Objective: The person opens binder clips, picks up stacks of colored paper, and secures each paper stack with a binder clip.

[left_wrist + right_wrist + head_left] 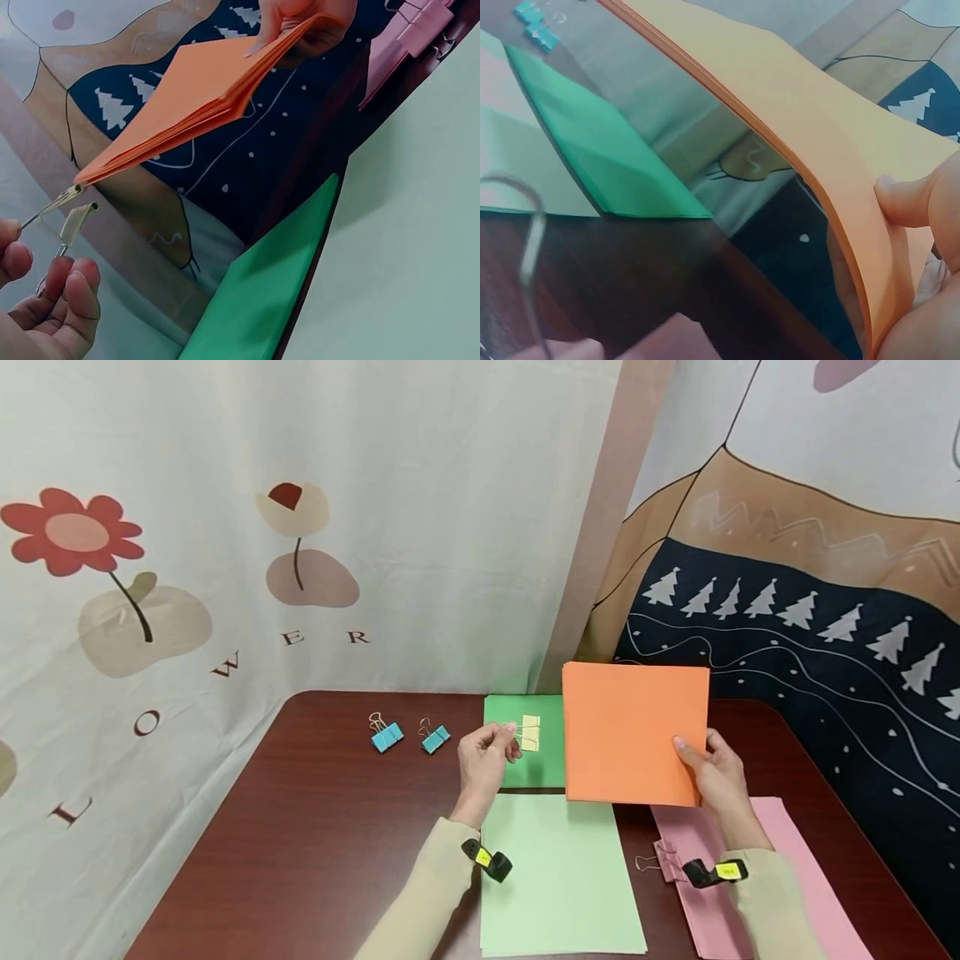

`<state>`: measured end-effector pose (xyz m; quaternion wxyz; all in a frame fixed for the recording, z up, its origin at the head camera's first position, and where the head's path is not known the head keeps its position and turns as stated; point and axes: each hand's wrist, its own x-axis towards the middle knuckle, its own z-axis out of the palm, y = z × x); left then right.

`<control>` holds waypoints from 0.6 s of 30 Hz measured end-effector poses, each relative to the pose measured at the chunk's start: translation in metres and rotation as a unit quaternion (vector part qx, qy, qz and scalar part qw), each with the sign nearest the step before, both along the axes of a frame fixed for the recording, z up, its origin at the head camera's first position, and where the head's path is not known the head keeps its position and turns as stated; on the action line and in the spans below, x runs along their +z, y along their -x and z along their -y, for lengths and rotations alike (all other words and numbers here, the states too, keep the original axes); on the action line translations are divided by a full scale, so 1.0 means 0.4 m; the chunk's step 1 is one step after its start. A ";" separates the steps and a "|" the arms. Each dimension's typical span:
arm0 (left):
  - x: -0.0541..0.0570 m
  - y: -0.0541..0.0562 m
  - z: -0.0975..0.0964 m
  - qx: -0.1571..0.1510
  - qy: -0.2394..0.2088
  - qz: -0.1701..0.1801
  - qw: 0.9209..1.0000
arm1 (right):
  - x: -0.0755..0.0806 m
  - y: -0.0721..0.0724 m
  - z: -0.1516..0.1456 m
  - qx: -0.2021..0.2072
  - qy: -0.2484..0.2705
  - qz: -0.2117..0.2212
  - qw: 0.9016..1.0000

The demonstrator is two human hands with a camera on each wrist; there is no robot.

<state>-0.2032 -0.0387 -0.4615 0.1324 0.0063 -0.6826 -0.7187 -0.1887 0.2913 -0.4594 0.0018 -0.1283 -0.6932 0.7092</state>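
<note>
My left hand (483, 760) pinches the wire handles of a pale yellow binder clip (530, 733). In the left wrist view the jaws of this clip (73, 225) are spread apart, close to a corner of the orange paper stack (172, 112). My right hand (716, 777) grips that orange stack (637, 735) by its lower right edge, thumb on the front, and holds it raised over the table. The right wrist view shows the sheets (780, 112) bowing from the thumb.
A green paper stack (522, 768) lies at the table's back, with light green paper (562, 877) before it. Pink paper (795, 860) with a pink binder clip (667, 862) lies at right. Two blue binder clips (387, 737) (435, 740) sit at back left on the brown table (322, 843).
</note>
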 end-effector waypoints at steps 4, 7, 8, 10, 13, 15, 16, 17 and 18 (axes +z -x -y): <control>-0.003 -0.002 -0.011 0.009 0.001 -0.006 1.000 | -0.003 -0.002 0.013 0.005 0.015 -0.016 1.000; -0.004 -0.004 -0.017 0.014 0.000 -0.013 1.000 | -0.004 -0.003 0.023 0.005 0.021 -0.026 0.999; -0.004 -0.005 -0.018 0.015 0.002 -0.014 1.000 | -0.005 -0.003 0.026 0.005 0.022 -0.027 0.999; -0.006 -0.007 -0.022 0.017 0.007 -0.017 1.000 | -0.005 -0.005 0.031 0.005 0.023 -0.027 0.999; -0.011 -0.011 -0.027 0.017 0.017 -0.019 1.000 | -0.007 -0.008 0.039 0.006 0.019 -0.027 0.999; -0.014 -0.013 -0.029 0.017 0.020 -0.018 0.999 | -0.009 -0.009 0.044 0.009 0.009 -0.026 1.000; -0.014 -0.014 -0.031 0.018 0.021 -0.017 0.999 | -0.011 -0.009 0.046 0.010 0.003 -0.026 1.000; -0.014 -0.015 -0.032 0.019 0.021 -0.016 0.999 | -0.012 -0.010 0.048 0.010 -0.001 -0.026 1.000; -0.014 -0.016 -0.034 0.020 0.022 -0.014 0.999 | -0.013 -0.010 0.050 0.011 -0.004 -0.026 1.000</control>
